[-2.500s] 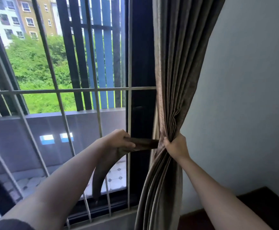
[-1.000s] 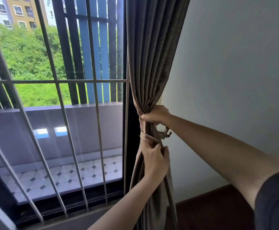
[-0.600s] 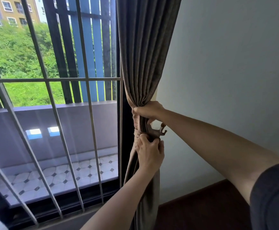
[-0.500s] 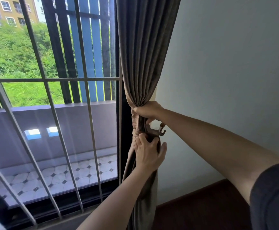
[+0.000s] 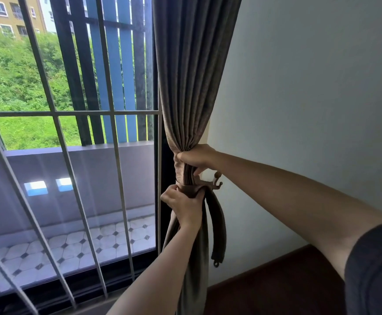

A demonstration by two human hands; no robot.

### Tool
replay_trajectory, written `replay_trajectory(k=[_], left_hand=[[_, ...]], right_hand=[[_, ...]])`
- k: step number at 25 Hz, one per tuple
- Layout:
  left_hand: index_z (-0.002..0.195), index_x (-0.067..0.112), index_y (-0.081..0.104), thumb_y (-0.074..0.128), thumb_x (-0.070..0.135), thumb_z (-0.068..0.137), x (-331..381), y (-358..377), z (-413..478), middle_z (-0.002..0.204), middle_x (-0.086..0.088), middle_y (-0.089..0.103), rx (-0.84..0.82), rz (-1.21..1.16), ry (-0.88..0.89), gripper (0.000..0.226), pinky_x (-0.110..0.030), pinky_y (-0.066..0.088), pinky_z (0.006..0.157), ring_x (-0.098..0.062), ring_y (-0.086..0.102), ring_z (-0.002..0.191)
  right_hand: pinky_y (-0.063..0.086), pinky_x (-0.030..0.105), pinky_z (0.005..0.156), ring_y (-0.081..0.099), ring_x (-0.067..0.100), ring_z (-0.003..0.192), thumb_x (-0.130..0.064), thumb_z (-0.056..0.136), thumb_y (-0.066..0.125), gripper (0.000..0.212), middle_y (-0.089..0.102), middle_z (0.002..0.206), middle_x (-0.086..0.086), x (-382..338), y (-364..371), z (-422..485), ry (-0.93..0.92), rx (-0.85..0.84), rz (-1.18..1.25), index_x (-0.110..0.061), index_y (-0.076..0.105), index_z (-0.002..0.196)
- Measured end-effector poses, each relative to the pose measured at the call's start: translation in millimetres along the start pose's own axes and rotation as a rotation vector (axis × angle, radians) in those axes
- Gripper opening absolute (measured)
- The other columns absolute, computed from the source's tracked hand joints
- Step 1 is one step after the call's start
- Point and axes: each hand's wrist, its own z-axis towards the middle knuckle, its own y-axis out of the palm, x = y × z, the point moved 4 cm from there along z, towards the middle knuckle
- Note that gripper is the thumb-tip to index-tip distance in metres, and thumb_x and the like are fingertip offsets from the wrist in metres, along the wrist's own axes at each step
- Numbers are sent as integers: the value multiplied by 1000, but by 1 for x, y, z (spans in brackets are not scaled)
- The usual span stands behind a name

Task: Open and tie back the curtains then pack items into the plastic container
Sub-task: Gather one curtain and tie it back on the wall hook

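The brown-grey curtain (image 5: 192, 71) is gathered into a bundle at the window's right edge. My right hand (image 5: 196, 156) is closed around the bundle just above a metal wall hook (image 5: 216, 181). A brown tie-back band (image 5: 218, 223) wraps the bundle at the hook, and its loose end hangs down on the right with a small ring at the tip. My left hand (image 5: 183, 206) grips the band and curtain just below the wrap. No plastic container is in view.
A window with grey metal bars (image 5: 115, 137) fills the left half, with a tiled balcony and trees outside. A plain pale wall (image 5: 299, 98) is on the right. Dark wooden floor (image 5: 276, 285) shows at the lower right.
The band, held out to the left of the curtain 2.5 s ago, now wraps the bundle at the hook. My left hand moved onto the curtain below my right.
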Motion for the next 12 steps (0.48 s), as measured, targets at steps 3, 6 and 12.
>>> replay_trajectory(k=[3, 6, 12], left_hand=[[125, 3, 37, 82, 27, 67, -3, 8, 4, 127, -13, 40, 16, 22, -44, 78, -42, 43, 101, -29, 40, 117], [124, 0, 41, 77, 29, 71, 2, 10, 5, 124, -15, 47, 77, 74, -35, 71, -41, 40, 100, -31, 41, 117], [107, 3, 48, 68, 19, 81, 1, 4, 10, 106, -14, 58, 139, 201, -4, 37, -42, 49, 84, -30, 55, 100]], right_hand=[[60, 28, 70, 68, 20, 83, -29, 78, 62, 33, 66, 99, 3, -3, -1, -2, 4, -5, 0, -12, 66, 106], [59, 31, 79, 65, 15, 75, -20, 83, 57, 19, 68, 84, 3, -8, 1, -7, -13, -57, 16, -9, 69, 91], [57, 34, 84, 67, 17, 78, -18, 78, 55, 20, 71, 84, 7, -3, 5, 0, -35, -146, 130, -7, 69, 88]])
